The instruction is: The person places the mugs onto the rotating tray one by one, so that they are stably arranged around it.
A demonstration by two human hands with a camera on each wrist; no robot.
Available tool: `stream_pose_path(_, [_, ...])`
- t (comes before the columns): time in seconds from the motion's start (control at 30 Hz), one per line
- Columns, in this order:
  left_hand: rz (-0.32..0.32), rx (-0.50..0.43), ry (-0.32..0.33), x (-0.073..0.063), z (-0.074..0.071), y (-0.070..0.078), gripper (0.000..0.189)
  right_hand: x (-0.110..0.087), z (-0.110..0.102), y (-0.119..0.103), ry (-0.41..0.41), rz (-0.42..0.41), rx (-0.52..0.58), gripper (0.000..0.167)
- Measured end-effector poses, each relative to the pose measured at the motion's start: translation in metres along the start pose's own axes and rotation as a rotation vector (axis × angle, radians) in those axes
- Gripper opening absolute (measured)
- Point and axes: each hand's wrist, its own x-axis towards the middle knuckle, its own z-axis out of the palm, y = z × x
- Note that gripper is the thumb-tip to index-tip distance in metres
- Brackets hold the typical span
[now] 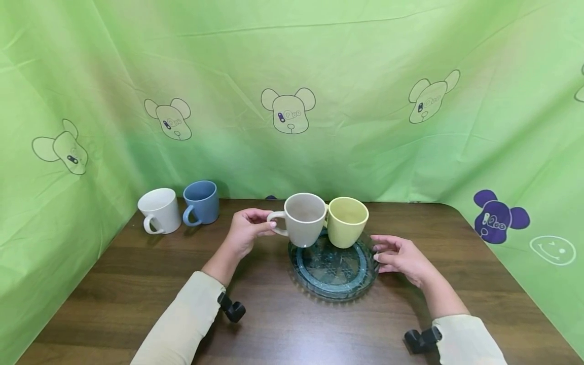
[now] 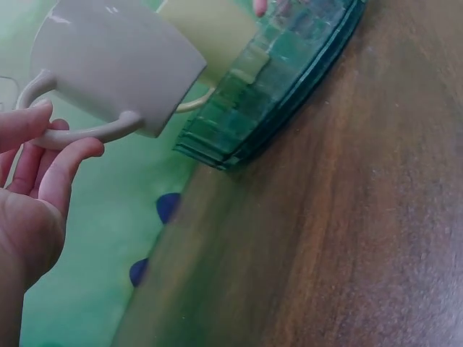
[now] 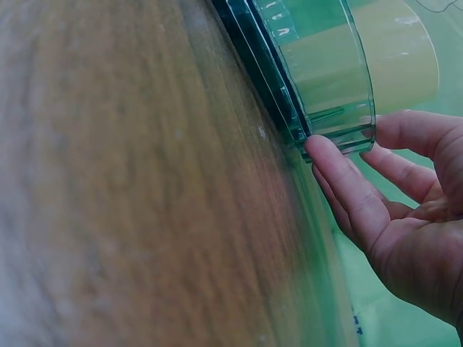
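Note:
My left hand (image 1: pixel 248 230) pinches the handle of a pale grey mug (image 1: pixel 303 228) between thumb and fingers. The mug is upright over the back left of a round, clear green tray (image 1: pixel 335 291), higher than the tray's wall in the left wrist view. Inside the tray at the back stands a yellow mug (image 1: pixel 348 225), its handle partly behind the grey mug. At the tray's right side, my right hand (image 1: pixel 403 261) touches the outer wall with extended fingertips (image 3: pixel 322 148), holding nothing in a curled grip.
A white mug (image 1: pixel 160 210) and a blue mug (image 1: pixel 202 203) stand at the back left of the brown wooden table (image 1: pixel 274 329). Behind the table hangs a green printed cloth (image 1: pixel 228 101), which also closes in both sides.

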Motion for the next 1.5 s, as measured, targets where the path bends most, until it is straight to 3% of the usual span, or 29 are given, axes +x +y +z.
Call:
stream_pose_path(0.27, [-0.069, 0.013, -0.033, 0.005, 0.005, -0.013, 0.031, 0.000, 0.000, 0.000, -0.001, -0.002, 0.009, 0.063])
stream_pose_path(0.63, [-0.136, 0.004, -0.076, 0.008, 0.012, -0.028, 0.037, 0.000, 0.001, 0.000, -0.005, -0.009, 0.020, 0.064])
stream_pose_path(1.13, [-0.151, -0.003, -0.016, 0.013, 0.013, -0.036, 0.032, -0.002, 0.002, -0.001, -0.005, -0.007, 0.026, 0.064])
stream_pose_path(1.5, [-0.156, 0.005, -0.029, 0.007, 0.011, -0.034, 0.033, -0.004, 0.002, -0.002, 0.003, -0.007, 0.029, 0.063])
